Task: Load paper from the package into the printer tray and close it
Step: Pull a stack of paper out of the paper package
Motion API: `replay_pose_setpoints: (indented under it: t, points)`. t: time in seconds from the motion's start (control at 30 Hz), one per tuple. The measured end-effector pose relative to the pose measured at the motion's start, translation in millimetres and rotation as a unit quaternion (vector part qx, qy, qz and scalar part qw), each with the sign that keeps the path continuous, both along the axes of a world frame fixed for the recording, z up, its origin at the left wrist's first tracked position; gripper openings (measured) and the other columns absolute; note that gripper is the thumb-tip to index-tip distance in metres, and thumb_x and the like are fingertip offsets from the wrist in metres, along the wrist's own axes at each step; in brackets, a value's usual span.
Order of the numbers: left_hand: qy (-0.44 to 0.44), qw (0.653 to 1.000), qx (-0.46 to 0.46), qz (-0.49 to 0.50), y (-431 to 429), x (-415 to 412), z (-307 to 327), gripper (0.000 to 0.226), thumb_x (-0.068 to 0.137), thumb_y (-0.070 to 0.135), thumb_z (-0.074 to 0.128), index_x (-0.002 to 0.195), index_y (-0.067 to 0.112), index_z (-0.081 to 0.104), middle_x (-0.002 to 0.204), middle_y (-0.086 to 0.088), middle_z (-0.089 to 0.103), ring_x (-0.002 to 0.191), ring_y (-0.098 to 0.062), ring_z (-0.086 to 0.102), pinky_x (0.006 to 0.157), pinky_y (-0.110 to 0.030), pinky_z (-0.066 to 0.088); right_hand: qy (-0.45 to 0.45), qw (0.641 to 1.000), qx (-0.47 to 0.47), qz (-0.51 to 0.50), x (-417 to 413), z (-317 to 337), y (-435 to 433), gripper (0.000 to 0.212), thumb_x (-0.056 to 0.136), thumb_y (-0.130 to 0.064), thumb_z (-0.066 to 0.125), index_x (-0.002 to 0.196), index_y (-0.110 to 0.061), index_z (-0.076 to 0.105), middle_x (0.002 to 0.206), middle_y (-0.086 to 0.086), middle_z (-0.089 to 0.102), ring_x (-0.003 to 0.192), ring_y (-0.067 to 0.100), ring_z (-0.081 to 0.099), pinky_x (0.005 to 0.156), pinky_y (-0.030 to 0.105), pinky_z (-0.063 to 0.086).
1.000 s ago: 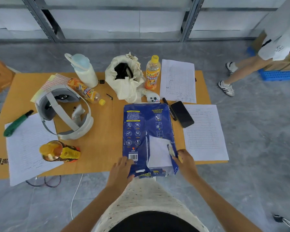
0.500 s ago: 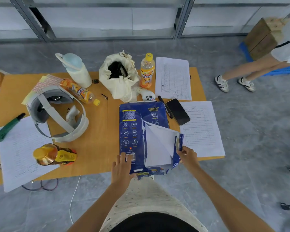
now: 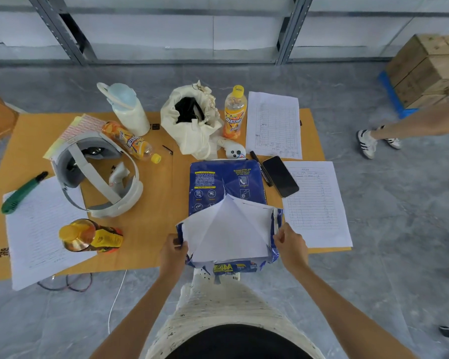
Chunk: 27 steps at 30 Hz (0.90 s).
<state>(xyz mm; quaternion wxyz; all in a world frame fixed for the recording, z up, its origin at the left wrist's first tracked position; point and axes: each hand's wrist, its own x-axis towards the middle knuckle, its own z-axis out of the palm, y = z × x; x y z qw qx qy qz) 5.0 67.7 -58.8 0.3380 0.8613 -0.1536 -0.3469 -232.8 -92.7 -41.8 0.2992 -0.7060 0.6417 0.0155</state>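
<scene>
Orange tabletop (image 3: 151, 229) held the blue paper package (image 3: 224, 182); your left hand (image 3: 173, 252) and right hand (image 3: 290, 242) pinched its wrapper flaps apart, baring white sheets (image 3: 228, 229); loading remained, no printer visible.

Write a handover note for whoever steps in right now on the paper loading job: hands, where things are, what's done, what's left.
Left hand: gripping the torn wrapper flap at the near left corner of the paper package.
Right hand: gripping the wrapper flap at the near right corner.
Package lies on the table's near edge, its near end torn open, the white paper stack exposed.
Done: wrapper opened.
Left: pull out the paper, load it into the printer tray, close the tray. No printer is in view.
</scene>
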Motion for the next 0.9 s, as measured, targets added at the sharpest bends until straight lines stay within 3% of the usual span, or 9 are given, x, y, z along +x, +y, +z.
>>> replay_pose_setpoints:
  t: [0.1, 0.2, 0.27, 0.37, 0.5, 0.6, 0.7, 0.8, 0.9]
  points:
    - [-0.019, 1.0, 0.006, 0.018, -4.9, 2.3, -1.9, 0.031, 0.082, 0.008, 0.06, 0.109, 0.01, 0.044, 0.104, -0.01, 0.055, 0.082, -0.029, 0.057, 0.062, -0.039, 0.052, -0.029, 0.999, 0.018, 0.036, 6.6, -3.2, 4.6, 0.013, 0.088, -0.016, 0.055, 0.08, -0.015, 0.046, 0.07, 0.007, 0.061, 0.063, 0.027, 0.057, 0.053, 0.033, 0.042]
    - [-0.176, 0.981, 0.037, -0.074, -6.5, 5.0, -3.8, 0.033, 0.073, -0.005, 0.061, 0.099, 0.011, 0.048, 0.106, -0.012, 0.05, 0.092, -0.031, 0.05, 0.072, -0.044, 0.049, -0.095, 0.993, 0.038, 0.059, 10.4, -7.7, 10.3, 0.007, 0.087, -0.005, 0.056, 0.087, -0.011, 0.057, 0.078, 0.004, 0.062, 0.07, 0.022, 0.057, 0.058, 0.026, 0.043]
    - [-0.281, 0.933, 0.051, -0.22, -4.8, 7.1, -5.0, 0.037, 0.06, -0.012, 0.069, 0.085, 0.012, 0.057, 0.094, -0.007, 0.057, 0.086, -0.027, 0.054, 0.067, -0.037, 0.048, -0.118, 0.989, 0.033, 0.079, 10.9, -8.1, 14.7, 0.016, 0.085, 0.003, 0.054, 0.096, -0.005, 0.063, 0.089, 0.009, 0.065, 0.078, 0.019, 0.058, 0.066, 0.024, 0.047]
    - [-0.318, 0.839, 0.025, -0.44, -3.4, 6.6, -9.0, 0.046, 0.034, -0.001, 0.082, 0.067, 0.02, 0.058, 0.075, 0.004, 0.059, 0.077, -0.012, 0.048, 0.057, -0.024, 0.046, -0.102, 0.978, 0.029, 0.179, 10.7, -9.0, 21.8, 0.025, 0.085, 0.007, 0.051, 0.106, -0.002, 0.063, 0.109, 0.012, 0.062, 0.096, 0.023, 0.061, 0.084, 0.025, 0.049]
    - [-0.311, 0.758, 0.046, -0.571, -7.1, -5.2, -9.8, 0.038, 0.043, 0.024, 0.085, 0.074, 0.03, 0.063, 0.079, 0.013, 0.061, 0.077, -0.006, 0.053, 0.064, -0.019, 0.045, -0.067, 0.958, 0.045, 0.275, 15.0, -12.5, 28.0, 0.037, 0.089, 0.0, 0.05, 0.124, -0.01, 0.054, 0.133, 0.006, 0.046, 0.124, 0.019, 0.045, 0.106, 0.027, 0.038]
    - [-0.299, 0.763, 0.052, -0.571, -7.7, -13.5, -6.8, 0.055, 0.035, 0.04, 0.087, 0.083, 0.026, 0.062, 0.082, 0.008, 0.063, 0.073, -0.011, 0.062, 0.061, -0.022, 0.051, -0.025, 0.949, 0.028, 0.312, 15.8, -16.3, 29.4, 0.049, 0.087, -0.008, 0.058, 0.133, -0.017, 0.044, 0.139, 0.003, 0.038, 0.129, 0.019, 0.04, 0.105, 0.032, 0.042]
    - [-0.315, 0.778, 0.049, -0.542, -10.1, -16.7, -8.4, 0.083, 0.03, 0.034, 0.089, 0.103, 0.021, 0.051, 0.101, 0.001, 0.053, 0.076, -0.015, 0.065, 0.062, -0.025, 0.053, 0.017, 0.937, 0.006, 0.349, 16.6, -16.9, 28.8, 0.058, 0.085, -0.013, 0.063, 0.137, -0.018, 0.038, 0.142, 0.004, 0.035, 0.132, 0.022, 0.037, 0.104, 0.037, 0.044]
    - [-0.328, 0.779, 0.048, -0.532, -9.5, -18.4, -10.3, 0.089, 0.033, 0.019, 0.089, 0.111, 0.018, 0.047, 0.106, 0.001, 0.042, 0.079, -0.016, 0.065, 0.065, -0.027, 0.055, 0.033, 0.933, -0.007, 0.357, 18.7, -16.6, 24.2, 0.06, 0.084, -0.014, 0.065, 0.137, -0.016, 0.037, 0.14, 0.006, 0.036, 0.129, 0.024, 0.04, 0.103, 0.038, 0.046]
    - [-0.335, 0.765, 0.054, -0.548, -9.2, -15.1, -13.2, 0.086, 0.033, 0.019, 0.089, 0.111, 0.017, 0.052, 0.102, 0.004, 0.046, 0.083, -0.015, 0.062, 0.067, -0.027, 0.054, 0.036, 0.927, -0.018, 0.372, 16.2, -18.2, 21.3, 0.062, 0.081, -0.017, 0.068, 0.136, -0.015, 0.039, 0.138, 0.009, 0.039, 0.123, 0.026, 0.046, 0.099, 0.04, 0.048]
